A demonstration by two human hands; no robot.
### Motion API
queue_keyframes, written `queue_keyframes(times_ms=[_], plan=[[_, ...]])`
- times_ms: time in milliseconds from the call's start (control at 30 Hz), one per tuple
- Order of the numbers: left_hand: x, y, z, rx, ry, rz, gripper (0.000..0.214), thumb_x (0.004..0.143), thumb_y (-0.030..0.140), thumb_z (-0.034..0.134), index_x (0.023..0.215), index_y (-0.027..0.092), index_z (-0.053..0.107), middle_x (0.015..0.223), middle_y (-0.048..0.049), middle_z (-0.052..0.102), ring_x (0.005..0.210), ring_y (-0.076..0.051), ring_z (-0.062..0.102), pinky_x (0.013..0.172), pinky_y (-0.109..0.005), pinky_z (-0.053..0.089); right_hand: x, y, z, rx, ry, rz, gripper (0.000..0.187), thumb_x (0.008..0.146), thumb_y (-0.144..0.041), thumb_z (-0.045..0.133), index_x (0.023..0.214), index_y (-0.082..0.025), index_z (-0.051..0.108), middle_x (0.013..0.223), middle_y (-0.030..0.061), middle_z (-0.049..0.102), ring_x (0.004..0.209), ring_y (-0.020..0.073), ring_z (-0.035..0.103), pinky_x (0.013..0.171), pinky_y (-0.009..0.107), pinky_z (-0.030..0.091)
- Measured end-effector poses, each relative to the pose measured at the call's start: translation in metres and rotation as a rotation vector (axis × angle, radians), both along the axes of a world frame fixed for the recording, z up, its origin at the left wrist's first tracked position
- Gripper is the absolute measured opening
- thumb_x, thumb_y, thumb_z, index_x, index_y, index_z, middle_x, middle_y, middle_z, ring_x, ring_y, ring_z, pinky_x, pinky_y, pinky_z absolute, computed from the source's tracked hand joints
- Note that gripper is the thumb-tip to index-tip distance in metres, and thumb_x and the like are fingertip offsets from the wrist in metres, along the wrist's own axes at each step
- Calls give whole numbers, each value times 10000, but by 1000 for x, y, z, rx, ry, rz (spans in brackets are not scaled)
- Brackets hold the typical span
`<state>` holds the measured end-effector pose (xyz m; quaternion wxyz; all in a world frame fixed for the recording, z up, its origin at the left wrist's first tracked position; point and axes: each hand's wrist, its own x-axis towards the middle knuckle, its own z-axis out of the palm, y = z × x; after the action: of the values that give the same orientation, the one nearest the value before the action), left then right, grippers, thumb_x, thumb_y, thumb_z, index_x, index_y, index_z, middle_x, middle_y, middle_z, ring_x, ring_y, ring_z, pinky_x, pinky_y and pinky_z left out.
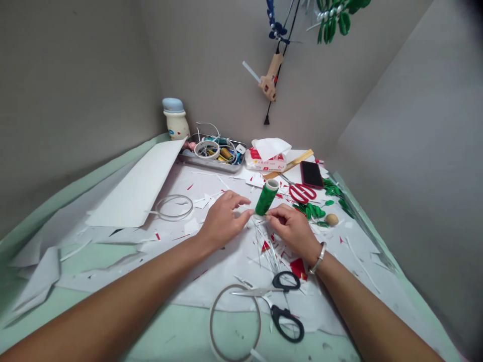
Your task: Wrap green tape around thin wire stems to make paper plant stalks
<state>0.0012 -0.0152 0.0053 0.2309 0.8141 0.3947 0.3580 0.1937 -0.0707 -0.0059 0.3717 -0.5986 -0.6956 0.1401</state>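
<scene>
on the paper-strewn green table (94, 256), the right hand (291, 230) pinches the green thread spool (266, 197) low down; the left hand (222, 219) curls just beside it.

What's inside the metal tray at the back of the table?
The metal tray holds a coiled white cable and small blue, yellow and green items, too jumbled to name. They cover most of the tray's floor, so whatever lies beneath them cannot be seen.

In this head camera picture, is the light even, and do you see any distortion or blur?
Head view: light is soft and even, with faint shadows; the wide lens bends the walls and stretches the left forearm; the right hand looks sharp; the top right corner darkens.
</scene>
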Motion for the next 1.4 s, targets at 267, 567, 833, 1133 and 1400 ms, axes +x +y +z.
queue_keyframes(times_ms=[267,567,833,1133,1400], plan=[[2,-5,-2,246,163,-113,142,837,260,571,858,217,704,828,-43,613,853,-199,541,803,-350,404,-15,-7,5,74,-79,58,171,830,-170,539,876,-213,699,783,26,614,736,152,579,681,262,442],[2,-7,1,260,224,-97,155,861,218,513,847,179,662,812,-46,593,814,-196,518,762,-343,388,-14,-9,7,119,-108,51,154,826,-164,551,880,-207,689,793,32,600,745,155,571,683,264,449],[5,-10,2,153,190,-85,167,853,227,508,819,180,665,793,-42,579,806,-191,520,762,-331,393,-16,-7,7,129,-116,46,120,807,-145,563,817,-191,673,757,19,590,705,141,552,658,251,427],[7,-14,8,-217,-10,-75,178,824,284,529,807,180,672,817,-21,607,766,-157,559,727,-287,410,-17,-8,8,31,88,-4,114,817,-185,556,801,-185,669,757,13,605,690,134,549,640,251,417],[7,-8,0,-376,-125,-30,181,805,321,554,796,172,657,776,-17,623,711,-154,565,671,-276,424,-11,-6,9,-11,119,4,149,817,-260,583,909,-204,686,795,4,614,651,128,525,614,261,407]])
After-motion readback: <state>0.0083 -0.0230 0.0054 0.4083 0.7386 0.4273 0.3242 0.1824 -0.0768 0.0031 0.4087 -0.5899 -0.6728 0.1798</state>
